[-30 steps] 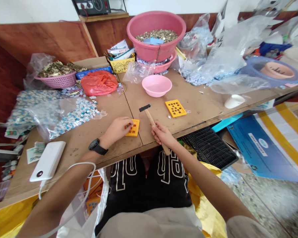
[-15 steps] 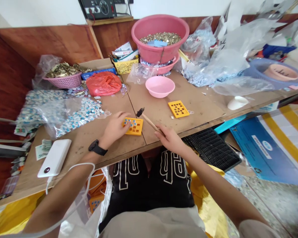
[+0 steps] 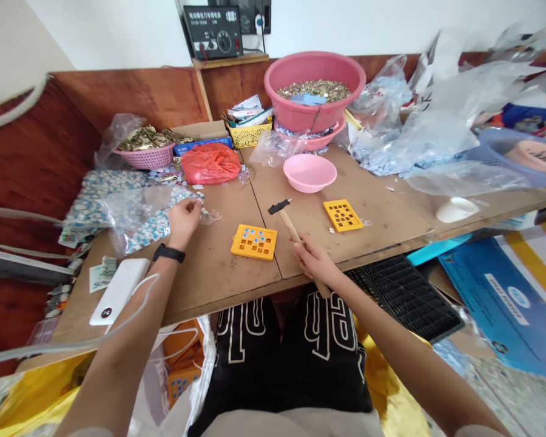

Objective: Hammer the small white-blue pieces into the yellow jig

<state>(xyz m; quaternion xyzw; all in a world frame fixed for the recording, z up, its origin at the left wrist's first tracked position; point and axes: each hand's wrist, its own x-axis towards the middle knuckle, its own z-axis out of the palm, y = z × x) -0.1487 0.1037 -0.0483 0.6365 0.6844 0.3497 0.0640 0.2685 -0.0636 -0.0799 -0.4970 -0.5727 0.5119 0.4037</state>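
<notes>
My right hand is wrapped round the wooden handle of a hammer, whose dark head points away from me above the table. Over at the pile of small white-and-blue pieces, my left hand has its fingers curled together; what they pinch, if anything, is too small to make out. Between the two hands a yellow-orange tray with square holes lies flat, with blue-and-white pieces in some of its holes. A second such yellow-orange tray lies to the right of the hammer.
A pink bowl stands behind the trays, with a large pink basin of metal bits beyond. A red bag and a pink basket are at the back left. A white power bank with a cable lies at the front left.
My left hand has left the nearer tray and moved left to the pile of pieces. The hammer stays in my right hand. The camera view has shifted, so the table appears lower and further right.
</notes>
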